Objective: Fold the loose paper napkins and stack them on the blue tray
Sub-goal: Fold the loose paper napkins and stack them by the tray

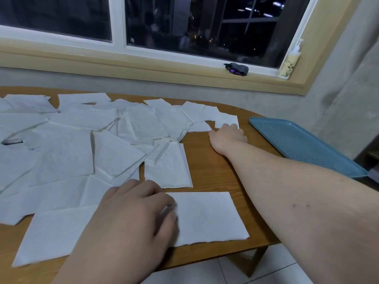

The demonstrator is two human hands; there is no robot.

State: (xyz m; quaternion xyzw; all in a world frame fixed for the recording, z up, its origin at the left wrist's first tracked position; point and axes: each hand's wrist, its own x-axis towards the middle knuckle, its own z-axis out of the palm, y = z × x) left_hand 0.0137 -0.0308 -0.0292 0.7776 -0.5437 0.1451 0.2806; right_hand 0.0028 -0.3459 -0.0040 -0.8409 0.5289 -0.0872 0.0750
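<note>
Wooden table (207,160) first, its left side buried under loose white napkins (67,152), all overlapping. Blue tray (303,144) sits at the right edge, apart from the pile. Along the front edge lies a long flat napkin (207,216), and the left hand (133,218) is on it, knuckles up, bent fingers pressing it down. Right hand (227,136) reaches far across, fingers on the near edge of a small napkin (227,119) near the tray; pinching or only touching, I cannot tell
</note>
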